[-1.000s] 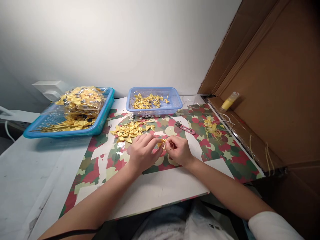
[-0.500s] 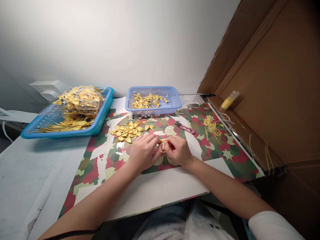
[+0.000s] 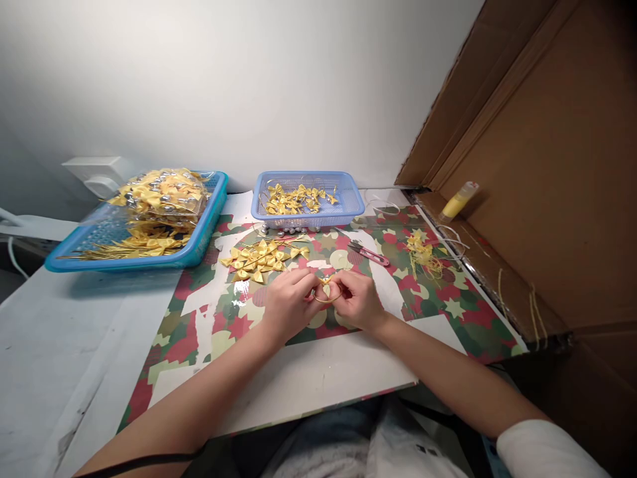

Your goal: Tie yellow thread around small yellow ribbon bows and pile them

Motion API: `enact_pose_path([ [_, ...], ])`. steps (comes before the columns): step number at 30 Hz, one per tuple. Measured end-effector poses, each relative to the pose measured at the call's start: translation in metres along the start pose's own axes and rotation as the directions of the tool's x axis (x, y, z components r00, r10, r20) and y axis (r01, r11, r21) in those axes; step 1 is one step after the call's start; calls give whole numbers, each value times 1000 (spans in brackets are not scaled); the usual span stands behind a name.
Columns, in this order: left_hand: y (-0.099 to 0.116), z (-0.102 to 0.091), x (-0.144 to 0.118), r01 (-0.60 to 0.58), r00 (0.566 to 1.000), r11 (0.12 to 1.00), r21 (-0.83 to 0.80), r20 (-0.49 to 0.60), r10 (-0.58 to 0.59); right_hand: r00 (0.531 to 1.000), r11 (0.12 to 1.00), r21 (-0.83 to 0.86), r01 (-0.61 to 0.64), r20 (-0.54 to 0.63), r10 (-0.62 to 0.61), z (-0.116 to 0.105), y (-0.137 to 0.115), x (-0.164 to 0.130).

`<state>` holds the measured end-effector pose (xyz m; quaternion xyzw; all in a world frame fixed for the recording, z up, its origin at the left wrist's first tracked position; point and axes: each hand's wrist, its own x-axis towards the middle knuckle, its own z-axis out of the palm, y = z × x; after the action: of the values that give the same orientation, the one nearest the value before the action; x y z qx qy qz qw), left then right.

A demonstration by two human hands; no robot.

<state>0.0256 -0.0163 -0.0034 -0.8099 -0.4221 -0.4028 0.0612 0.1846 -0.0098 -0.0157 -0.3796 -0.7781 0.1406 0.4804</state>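
Note:
Between the fingertips of my left hand [image 3: 291, 299] and my right hand [image 3: 361, 297] is a small yellow ribbon bow [image 3: 324, 281]. A thin gold cord hangs from it in a loop [image 3: 326, 302] below the thumbs. Both hands are closed in a pinch, one on each side of the bow, and the fingers partly hide it. Just beyond my left hand lies a pile of yellow ribbon bows [image 3: 261, 259] with gold cords. A pair of pink-handled thread snips [image 3: 369, 253] rests beyond my right hand.
A blue basket [image 3: 355, 206] with bows stands at the back, silver beads [image 3: 281, 233] before it. At left, a larger blue basket [image 3: 209, 229] holds a bagged heap of bows [image 3: 164, 196]. Yellow thread scraps [image 3: 423, 252] and a yellow tube [image 3: 458, 201] are at right, near a cardboard wall [image 3: 537, 166].
The fingertips have shifted slightly, and the bow and the cord loop show more openly between them. The whole view has moved a little; the other things lie as before.

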Motion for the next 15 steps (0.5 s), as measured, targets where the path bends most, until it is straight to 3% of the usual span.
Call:
enact_pose_path([
  [15, 2, 0, -1, 78, 997, 997, 26, 5, -79, 1000, 1000, -26, -6, -5, 6, -2, 2, 1],
])
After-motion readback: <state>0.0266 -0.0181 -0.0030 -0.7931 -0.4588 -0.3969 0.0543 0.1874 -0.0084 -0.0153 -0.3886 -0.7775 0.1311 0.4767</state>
